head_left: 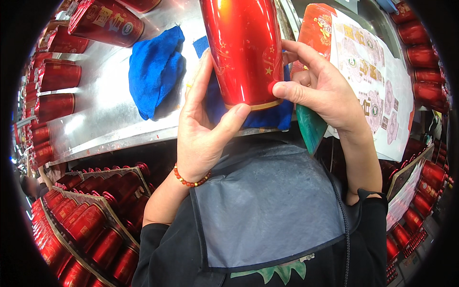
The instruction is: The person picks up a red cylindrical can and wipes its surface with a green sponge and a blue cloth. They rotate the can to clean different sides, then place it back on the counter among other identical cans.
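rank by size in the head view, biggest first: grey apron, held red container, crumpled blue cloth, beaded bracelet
1. Grey apron
2. Red container, though cut off at the top
3. Crumpled blue cloth
4. Beaded bracelet

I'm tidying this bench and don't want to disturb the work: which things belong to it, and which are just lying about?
Likely in use:
- red vessel, between the left hand and right hand
- blue cloth by its base
- perhaps the printed sheets

Apparently lying about:
- crumpled blue cloth
- red vessels at far left
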Available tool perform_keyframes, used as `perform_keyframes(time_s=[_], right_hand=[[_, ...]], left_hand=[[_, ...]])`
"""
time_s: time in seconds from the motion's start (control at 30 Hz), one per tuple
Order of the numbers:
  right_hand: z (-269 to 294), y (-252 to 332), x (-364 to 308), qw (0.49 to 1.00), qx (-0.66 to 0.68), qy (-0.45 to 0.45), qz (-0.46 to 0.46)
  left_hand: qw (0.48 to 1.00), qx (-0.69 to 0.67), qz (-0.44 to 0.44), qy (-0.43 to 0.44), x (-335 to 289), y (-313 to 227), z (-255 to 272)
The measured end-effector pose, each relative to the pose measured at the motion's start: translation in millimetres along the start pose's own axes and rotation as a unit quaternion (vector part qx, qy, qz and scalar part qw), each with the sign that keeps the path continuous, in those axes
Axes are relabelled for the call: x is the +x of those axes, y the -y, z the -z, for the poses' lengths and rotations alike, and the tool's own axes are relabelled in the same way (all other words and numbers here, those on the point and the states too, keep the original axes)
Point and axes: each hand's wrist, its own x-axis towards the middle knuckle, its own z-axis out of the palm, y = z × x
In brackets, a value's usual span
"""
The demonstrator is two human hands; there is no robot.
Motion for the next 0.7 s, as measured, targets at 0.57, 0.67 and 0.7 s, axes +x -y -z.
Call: perform_keyframes(time_s=[0.57, 0.67, 0.7], right_hand=[[2.0, -0.9, 2.4, 1.000, -0.001, 0.011, -0.003], [1.8, 0.1, 2.0, 1.000, 0.001, 0.010, -0.012], [2.1, 0.6, 2.0, 1.000, 0.002, 0.011, -0.014]], left_hand=[[1.000, -0.021, 0.022, 0.001, -1.1, 2.7, 2.0], [1.000, -0.014, 0.012, 0.007, -0.2, 3.0, 2.4], [1.000, -0.012, 0.009, 0.009, 0.0, 3.3, 2.5]])
